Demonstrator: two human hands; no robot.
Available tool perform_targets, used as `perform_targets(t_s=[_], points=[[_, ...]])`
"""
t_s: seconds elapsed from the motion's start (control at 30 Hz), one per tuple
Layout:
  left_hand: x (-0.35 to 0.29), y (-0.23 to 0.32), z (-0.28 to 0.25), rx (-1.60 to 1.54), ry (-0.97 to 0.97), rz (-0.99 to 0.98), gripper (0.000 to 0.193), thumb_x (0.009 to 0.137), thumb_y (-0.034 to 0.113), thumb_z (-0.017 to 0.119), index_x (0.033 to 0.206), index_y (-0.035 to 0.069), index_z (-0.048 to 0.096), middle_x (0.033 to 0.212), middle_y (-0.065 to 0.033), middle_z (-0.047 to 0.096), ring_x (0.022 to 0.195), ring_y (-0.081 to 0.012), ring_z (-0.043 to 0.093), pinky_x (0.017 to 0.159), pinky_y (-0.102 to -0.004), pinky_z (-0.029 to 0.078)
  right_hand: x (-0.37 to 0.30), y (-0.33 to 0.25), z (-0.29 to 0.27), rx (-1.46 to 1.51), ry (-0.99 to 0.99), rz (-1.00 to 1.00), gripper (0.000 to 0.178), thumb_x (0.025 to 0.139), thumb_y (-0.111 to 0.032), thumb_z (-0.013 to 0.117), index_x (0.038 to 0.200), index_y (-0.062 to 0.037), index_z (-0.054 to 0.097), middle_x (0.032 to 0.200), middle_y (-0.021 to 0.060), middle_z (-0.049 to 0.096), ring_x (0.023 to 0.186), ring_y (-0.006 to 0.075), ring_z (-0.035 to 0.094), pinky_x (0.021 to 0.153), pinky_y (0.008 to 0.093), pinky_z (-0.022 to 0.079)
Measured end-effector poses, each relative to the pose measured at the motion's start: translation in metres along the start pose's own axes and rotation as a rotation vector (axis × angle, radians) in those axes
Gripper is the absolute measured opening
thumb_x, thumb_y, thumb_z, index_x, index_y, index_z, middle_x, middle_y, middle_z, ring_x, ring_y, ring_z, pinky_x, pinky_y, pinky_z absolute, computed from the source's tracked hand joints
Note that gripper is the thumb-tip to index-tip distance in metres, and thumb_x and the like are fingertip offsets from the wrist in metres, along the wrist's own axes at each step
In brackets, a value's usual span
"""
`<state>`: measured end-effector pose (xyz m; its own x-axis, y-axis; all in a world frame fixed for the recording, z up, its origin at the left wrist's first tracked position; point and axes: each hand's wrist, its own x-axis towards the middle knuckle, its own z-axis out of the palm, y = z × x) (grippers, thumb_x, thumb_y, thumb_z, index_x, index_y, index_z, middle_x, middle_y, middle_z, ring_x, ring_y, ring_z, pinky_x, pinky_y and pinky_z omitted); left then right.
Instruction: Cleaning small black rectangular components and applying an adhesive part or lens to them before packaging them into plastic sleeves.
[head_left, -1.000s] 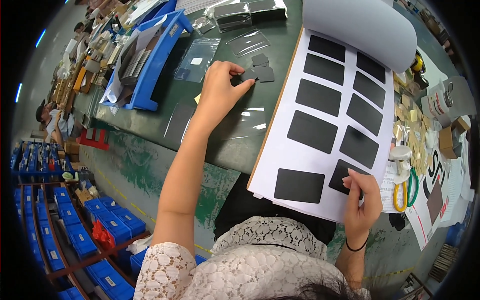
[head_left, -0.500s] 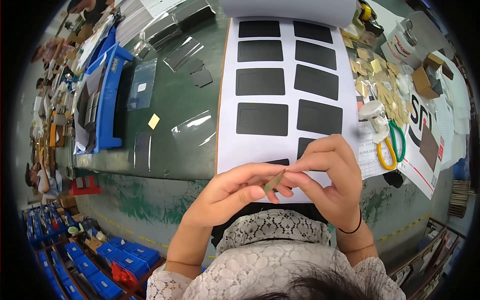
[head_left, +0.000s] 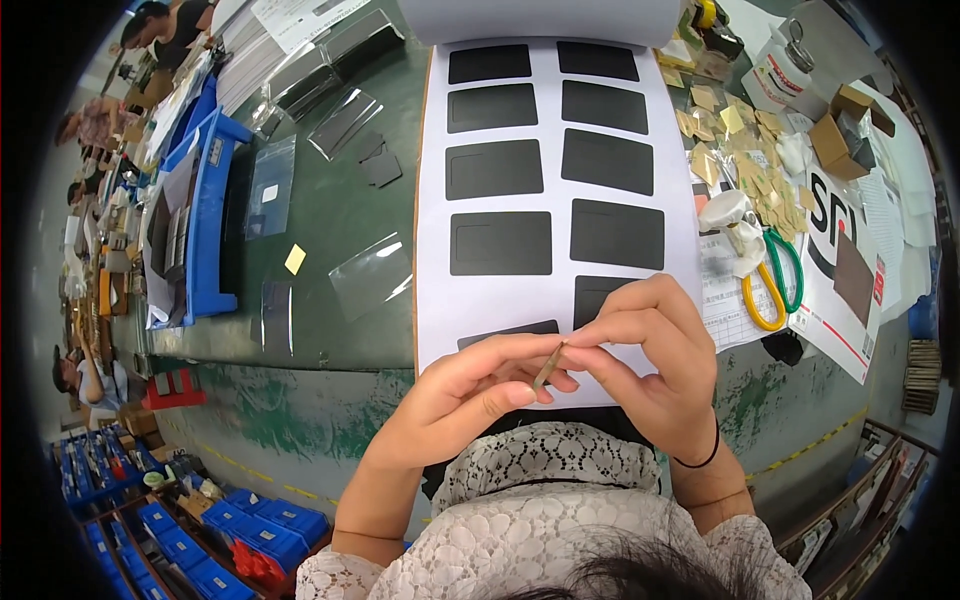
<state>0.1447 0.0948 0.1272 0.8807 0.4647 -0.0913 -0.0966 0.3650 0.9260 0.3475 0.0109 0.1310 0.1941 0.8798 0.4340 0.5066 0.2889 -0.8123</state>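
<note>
In front of my chest both hands meet over a small thin tan piece point(head_left: 547, 370), seen nearly edge-on. My left hand point(head_left: 440, 405) grips its lower part between thumb and fingers. The thumb and forefinger of my right hand point(head_left: 655, 365) pinch at its upper tip. Under the hands lies a white sheet point(head_left: 480, 300) bearing two columns of black rounded rectangles point(head_left: 500, 243). My hands partly cover the nearest rectangles.
A blue bin point(head_left: 213, 225) stands left, near clear plastic film point(head_left: 372, 275) and a yellow square point(head_left: 295, 260). To the right are tan squares point(head_left: 765, 185), scissors point(head_left: 765, 300) with yellow and green handles, a white bottle point(head_left: 778, 80) and an open carton point(head_left: 845, 130). Other people are at the far left.
The tan piece has turned more edge-on between my fingers. The view has shifted, so the sheet and table sit further left in it. Both hands keep their pinch.
</note>
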Motion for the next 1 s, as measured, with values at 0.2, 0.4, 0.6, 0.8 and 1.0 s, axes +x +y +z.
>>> perform_targets(t_s=[0.2,0.4,0.6,0.8,1.0], points=[[0.006,0.008,0.005,0.079,0.008,-0.037,0.041,0.103,0.004,0.05,0.142,-0.007,0.048,0.127,-0.0168,0.062,0.116,-0.0257,0.063,0.099,-0.0372,0.051,0.0,0.005,-0.004,-0.005,-0.004,-0.005,0.021,0.074,0.001,0.08,0.092,-0.0037,0.07,0.09,0.007,0.06,0.08,0.0215,0.06,0.066,0.0312,0.048],[0.0,0.0,0.002,0.11,0.023,-0.042,0.039,0.101,0.002,0.05,0.139,-0.008,0.048,0.127,-0.0185,0.063,0.114,-0.0259,0.064,0.099,-0.0381,0.051,0.005,0.013,-0.003,-0.008,-0.053,-0.112,0.024,0.071,0.0,0.083,0.09,-0.0055,0.069,0.09,0.0071,0.062,0.078,0.0223,0.06,0.066,0.0323,0.048],[0.01,-0.006,0.004,0.007,0.227,0.141,0.038,0.1,0.007,0.054,0.134,-0.007,0.046,0.124,-0.0265,0.063,0.107,-0.0275,0.065,0.094,-0.038,0.052,-0.003,0.006,-0.005,0.006,-0.003,-0.179,0.025,0.073,0.002,0.08,0.092,-0.0067,0.067,0.094,0.0072,0.065,0.079,0.0243,0.061,0.068,0.0328,0.048],[0.015,-0.001,-0.001,0.567,0.474,0.331,0.041,0.087,-0.002,0.065,0.128,-0.004,0.057,0.109,-0.0171,0.066,0.091,-0.0211,0.063,0.085,-0.0332,0.053,0.009,0.042,-0.092,-0.458,0.529,0.146,0.013,0.09,0.002,0.064,0.102,-0.0034,0.064,0.094,0.0055,0.064,0.088,0.015,0.061,0.082,0.0299,0.049],[0.002,0.004,-0.003,0.988,0.324,0.317,0.055,0.077,0.002,0.082,0.129,0.002,0.063,0.106,-0.0112,0.068,0.084,-0.0218,0.061,0.073,-0.0308,0.052,0.005,0.06,-0.123,-1.024,0.443,-0.002,0.012,0.09,-0.003,0.069,0.101,0.0009,0.07,0.096,0.0108,0.066,0.094,0.0259,0.062,0.087,0.0355,0.048]])
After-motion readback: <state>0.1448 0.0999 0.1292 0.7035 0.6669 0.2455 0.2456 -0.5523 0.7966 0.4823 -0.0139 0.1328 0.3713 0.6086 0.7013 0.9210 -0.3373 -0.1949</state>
